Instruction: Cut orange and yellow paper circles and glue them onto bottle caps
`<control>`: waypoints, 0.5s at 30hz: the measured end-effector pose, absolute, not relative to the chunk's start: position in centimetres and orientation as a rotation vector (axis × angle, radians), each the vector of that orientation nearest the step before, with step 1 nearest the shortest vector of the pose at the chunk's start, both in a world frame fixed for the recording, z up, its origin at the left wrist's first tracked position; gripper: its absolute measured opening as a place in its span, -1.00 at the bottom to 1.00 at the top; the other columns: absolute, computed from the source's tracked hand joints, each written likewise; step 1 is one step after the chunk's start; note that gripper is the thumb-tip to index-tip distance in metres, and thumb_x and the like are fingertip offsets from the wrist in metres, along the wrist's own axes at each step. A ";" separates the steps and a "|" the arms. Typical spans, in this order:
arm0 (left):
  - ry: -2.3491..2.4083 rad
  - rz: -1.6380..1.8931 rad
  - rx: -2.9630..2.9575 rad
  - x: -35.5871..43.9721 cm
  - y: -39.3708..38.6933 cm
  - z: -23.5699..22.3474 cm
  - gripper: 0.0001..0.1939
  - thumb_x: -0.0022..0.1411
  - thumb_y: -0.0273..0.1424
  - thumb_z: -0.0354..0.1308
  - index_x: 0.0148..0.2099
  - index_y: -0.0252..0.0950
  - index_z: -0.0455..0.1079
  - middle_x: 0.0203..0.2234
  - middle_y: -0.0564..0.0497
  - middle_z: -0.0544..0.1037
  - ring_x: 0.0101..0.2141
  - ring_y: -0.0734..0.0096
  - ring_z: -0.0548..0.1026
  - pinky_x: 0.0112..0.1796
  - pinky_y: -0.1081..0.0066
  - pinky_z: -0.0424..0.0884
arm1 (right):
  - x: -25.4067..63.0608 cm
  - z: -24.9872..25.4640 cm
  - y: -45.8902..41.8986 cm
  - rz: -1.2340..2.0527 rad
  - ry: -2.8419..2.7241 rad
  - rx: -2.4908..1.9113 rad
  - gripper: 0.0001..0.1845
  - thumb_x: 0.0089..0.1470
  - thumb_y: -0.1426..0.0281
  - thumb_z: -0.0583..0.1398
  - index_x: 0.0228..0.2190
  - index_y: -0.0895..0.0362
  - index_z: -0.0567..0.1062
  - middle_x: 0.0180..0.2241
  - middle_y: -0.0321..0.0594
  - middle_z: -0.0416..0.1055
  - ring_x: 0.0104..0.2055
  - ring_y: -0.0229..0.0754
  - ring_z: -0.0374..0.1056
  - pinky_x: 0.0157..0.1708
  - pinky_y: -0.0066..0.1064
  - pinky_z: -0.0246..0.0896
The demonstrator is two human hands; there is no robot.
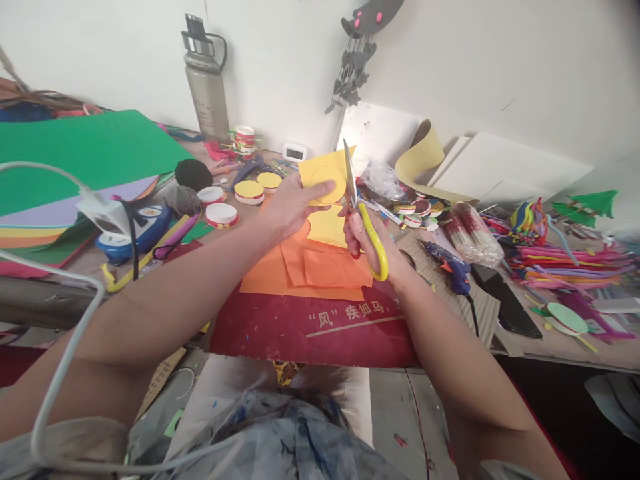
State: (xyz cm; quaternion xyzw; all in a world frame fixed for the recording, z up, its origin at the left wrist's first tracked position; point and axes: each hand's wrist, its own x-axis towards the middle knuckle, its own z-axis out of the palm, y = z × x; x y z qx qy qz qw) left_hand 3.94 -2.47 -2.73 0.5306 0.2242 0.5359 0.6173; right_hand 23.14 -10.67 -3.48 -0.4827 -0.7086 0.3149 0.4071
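A: Left side first. What do you have in your left hand?

B: Your left hand (295,205) is closed in a pinch on a yellow paper piece (313,172). Your thumb lies flat across its face, over the lower part of a round outline. The piece sits beyond your knuckles, off the fingertips, raised above the work surface.

A: And your right hand?

B: Your right hand (360,235) is wrapped round the grips of a pair of scissors (371,235), yellow-handled, blades pointing up and away from you. The visible blade runs beside the right edge of the paper, across its upper corner. Cannot tell how far apart the blades stand.

A: Position of the paper relative to both hands?

B: Between them: touching your left thumb, and just left of and above your right fingers. Your hands are near each other, with the blade at the gap.

A: Directly beneath?

B: A second yellow sheet (323,229), lying on orange sheets (335,267), which rest on a maroon board (280,337) with pale lettering.

A: Nearby, to either side?

B: Left of your left hand, a yellow-topped round box (249,191) and a white-topped round box (221,215). Right of your right hand, a blue glue gun (454,268), then a dark phone (505,300).
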 end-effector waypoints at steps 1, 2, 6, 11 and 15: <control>0.523 1.232 1.225 4.0 -2.5 -2.7 -0.39 -0.05 -0.03 0.71 -0.07 -0.24 0.63 -0.10 -0.13 0.78 -0.08 0.14 0.74 -0.10 0.28 0.61 | 23.1 -3.5 -10.8 0.797 -1.770 -1.209 -0.20 0.26 -0.50 0.05 -0.11 -0.02 0.32 -0.48 -0.44 0.17 -0.52 -0.25 0.13 -0.52 -0.30 0.14; 0.527 1.230 1.229 4.0 -2.5 -2.7 -0.38 -0.06 -0.03 0.71 -0.06 -0.24 0.63 -0.09 -0.14 0.78 -0.08 0.13 0.74 -0.09 0.27 0.61 | 23.0 -3.5 -10.8 0.799 -1.758 -1.204 -0.21 0.26 -0.50 0.06 -0.12 -0.02 0.32 -0.49 -0.45 0.16 -0.53 -0.25 0.12 -0.51 -0.29 0.13; 0.513 1.224 1.235 4.0 -2.5 -2.7 -0.39 -0.07 -0.05 0.72 -0.07 -0.23 0.63 -0.11 -0.11 0.78 -0.09 0.15 0.74 -0.08 0.26 0.59 | 22.9 -3.4 -10.9 0.795 -1.745 -1.222 -0.17 0.21 -0.53 0.07 -0.14 -0.02 0.32 -0.51 -0.46 0.15 -0.54 -0.25 0.10 -0.52 -0.28 0.10; 0.502 1.223 1.227 3.9 -2.5 -2.7 -0.40 -0.07 -0.07 0.72 -0.07 -0.23 0.63 -0.08 -0.12 0.78 -0.08 0.15 0.74 -0.13 0.31 0.58 | 22.8 -3.3 -11.0 0.799 -1.722 -1.218 -0.17 0.19 -0.53 0.10 -0.17 -0.01 0.32 -0.51 -0.46 0.16 -0.54 -0.27 0.10 -0.53 -0.30 0.07; 0.518 1.217 1.232 3.9 -2.5 -2.7 -0.40 -0.07 -0.07 0.73 -0.07 -0.23 0.63 -0.11 -0.12 0.78 -0.09 0.14 0.75 -0.11 0.28 0.59 | 22.8 -3.4 -11.0 0.830 -1.704 -1.213 -0.17 0.18 -0.54 0.10 -0.17 -0.03 0.31 -0.52 -0.46 0.13 -0.55 -0.27 0.09 -0.54 -0.29 0.07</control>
